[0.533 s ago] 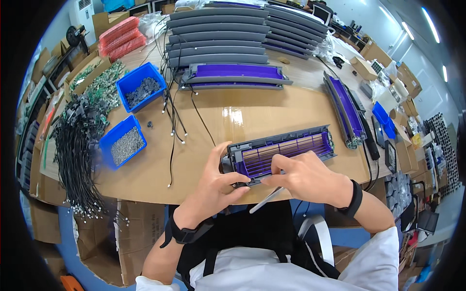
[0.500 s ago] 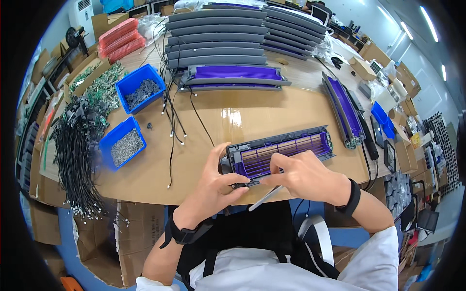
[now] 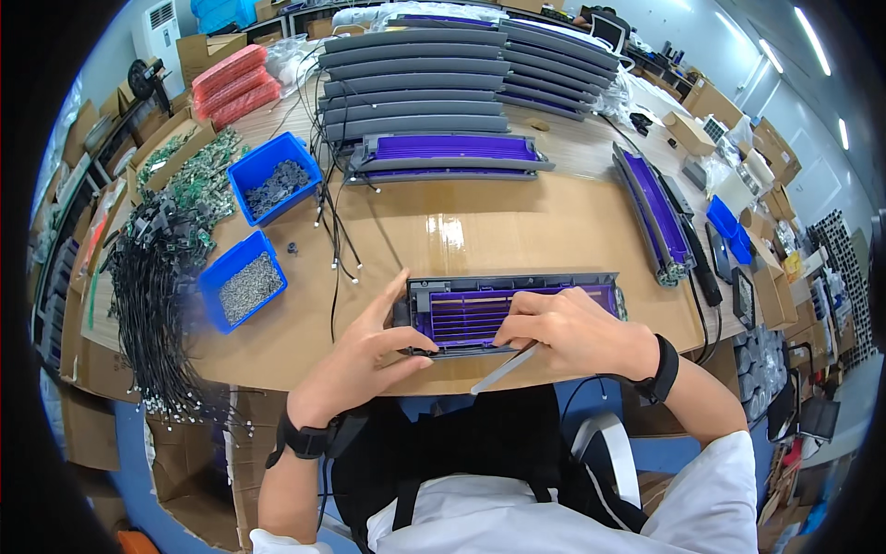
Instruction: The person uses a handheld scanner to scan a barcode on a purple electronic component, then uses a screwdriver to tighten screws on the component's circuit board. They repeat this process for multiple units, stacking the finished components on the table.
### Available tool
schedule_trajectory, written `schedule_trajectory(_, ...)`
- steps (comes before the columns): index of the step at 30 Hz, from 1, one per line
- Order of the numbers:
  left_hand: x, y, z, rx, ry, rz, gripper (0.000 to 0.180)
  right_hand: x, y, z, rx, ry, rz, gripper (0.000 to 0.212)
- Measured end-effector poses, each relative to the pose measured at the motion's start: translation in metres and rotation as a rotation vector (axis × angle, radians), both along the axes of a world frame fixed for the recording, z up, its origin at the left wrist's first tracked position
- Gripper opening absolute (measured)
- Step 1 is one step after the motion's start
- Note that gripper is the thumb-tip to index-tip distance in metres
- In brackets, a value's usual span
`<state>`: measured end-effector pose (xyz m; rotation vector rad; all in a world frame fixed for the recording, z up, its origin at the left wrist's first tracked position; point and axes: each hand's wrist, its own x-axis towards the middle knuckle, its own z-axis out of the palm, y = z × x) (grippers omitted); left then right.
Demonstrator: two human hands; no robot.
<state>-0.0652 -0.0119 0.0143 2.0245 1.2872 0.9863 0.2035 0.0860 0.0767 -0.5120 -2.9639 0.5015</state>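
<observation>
A long grey plastic housing with a purple slatted inside (image 3: pixel 466 319) lies almost level on the cardboard in front of me. My left hand (image 3: pixel 365 355) grips its left end, fingers stretched along the end and thumb by the near edge. Over the near edge, around the middle, my right hand (image 3: pixel 577 334) is bent with its fingertips pinched close to the housing. A slim silver tool (image 3: pixel 503 369), tweezer-like, sticks out from under that hand toward me. Whatever the right fingertips touch is too small to make out.
Left stand two blue bins, one of grey parts (image 3: pixel 277 198) and one of small metal pieces (image 3: pixel 249 291), beside bundled black cables (image 3: pixel 152 295). Stacked grey housings (image 3: pixel 415 97) fill the back. Another purple housing (image 3: pixel 651 212) lies right. Loose cables (image 3: pixel 337 240) trail over the cardboard.
The housing has turned from a slant to nearly level, its left end shifting left. My left hand moved left and slightly down with it; my right hand stays at the near edge.
</observation>
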Motion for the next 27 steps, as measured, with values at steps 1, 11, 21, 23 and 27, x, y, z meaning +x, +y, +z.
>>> schedule_trajectory(1,-0.002,-0.001,0.001,-0.001,0.018,0.009,0.023,-0.004,-0.001,-0.001,-0.013,0.002,0.004,0.029)
schedule_trajectory(11,0.021,-0.023,0.004,0.307,0.218,0.297,0.036,-0.025,-0.017,-0.012,0.308,0.009,0.023,0.028)
schedule_trajectory(21,0.059,-0.013,-0.015,0.365,0.082,0.344,0.032,-0.018,-0.019,-0.018,0.405,0.09,0.038,0.025)
schedule_trajectory(23,0.059,-0.012,-0.015,0.378,0.075,0.353,0.03,-0.013,-0.016,-0.017,0.396,0.094,0.048,0.027)
schedule_trajectory(27,0.06,-0.01,-0.015,0.408,0.06,0.352,0.027,-0.013,-0.016,-0.019,0.416,0.08,0.031,0.028)
